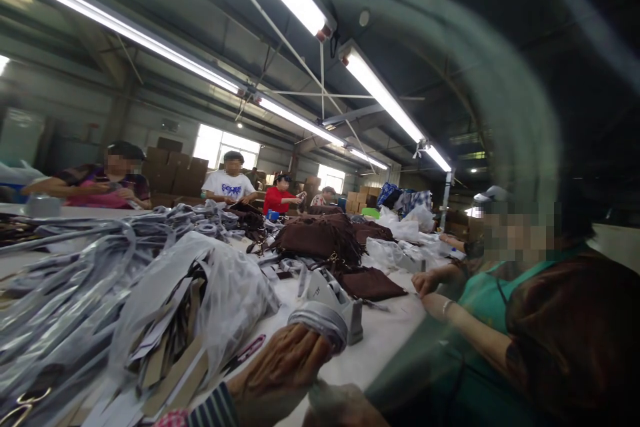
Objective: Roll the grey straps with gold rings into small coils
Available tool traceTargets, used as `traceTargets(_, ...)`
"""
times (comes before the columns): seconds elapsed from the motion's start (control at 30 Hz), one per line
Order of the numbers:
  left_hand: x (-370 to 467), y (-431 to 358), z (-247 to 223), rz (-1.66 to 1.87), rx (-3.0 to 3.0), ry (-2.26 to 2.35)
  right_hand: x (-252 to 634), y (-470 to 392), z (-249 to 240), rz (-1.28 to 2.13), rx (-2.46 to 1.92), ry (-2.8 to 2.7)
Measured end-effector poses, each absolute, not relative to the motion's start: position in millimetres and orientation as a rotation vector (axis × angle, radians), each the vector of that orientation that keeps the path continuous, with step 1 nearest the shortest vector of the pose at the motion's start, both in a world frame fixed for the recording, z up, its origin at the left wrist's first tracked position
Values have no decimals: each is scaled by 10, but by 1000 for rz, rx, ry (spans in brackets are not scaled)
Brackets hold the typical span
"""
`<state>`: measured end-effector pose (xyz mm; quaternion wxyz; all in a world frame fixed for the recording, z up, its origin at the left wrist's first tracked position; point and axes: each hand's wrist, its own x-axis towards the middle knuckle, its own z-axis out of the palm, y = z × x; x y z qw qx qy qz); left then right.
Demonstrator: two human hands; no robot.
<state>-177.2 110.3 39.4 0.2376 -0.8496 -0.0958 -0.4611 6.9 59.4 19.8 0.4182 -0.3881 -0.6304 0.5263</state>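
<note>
My left hand (283, 363), below a striped cuff, reaches in from the bottom middle. Its fingers curl around a coiled grey band (323, 323), possibly a wrapped strap. Directly behind the band stands a white tape dispenser (327, 293) on the table (385, 333). My right hand (345, 407) is at the bottom edge, smeared and partly cut off, so its fingers cannot be made out. Left of my hands, a clear plastic bag (235, 287) holds beige and dark strips (173, 333). Long grey-wrapped straps (70, 307) are heaped beside it.
Brown fringed bags (315, 240) and a flat brown pouch (373, 283) lie beyond the dispenser. A co-worker in a green apron (480, 293) sits close on the right, hands over the table edge. Other people work along the far side. Clear plastic wrapping (387, 253) lies at the back.
</note>
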Motion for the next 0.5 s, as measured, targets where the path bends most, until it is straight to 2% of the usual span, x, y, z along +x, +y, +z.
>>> traceTargets(0.23,-1750,1269,-18,-1101,-2670,-480,526,581,408,1282,-1084,-1650)
traceTargets(0.4,-1637,1205,102,-1046,-2876,-699,790,694,567,1294,-1239,-1607)
traceTargets(0.5,-1649,1114,234,-1207,-2906,-768,855,765,647,1138,-1232,-1715)
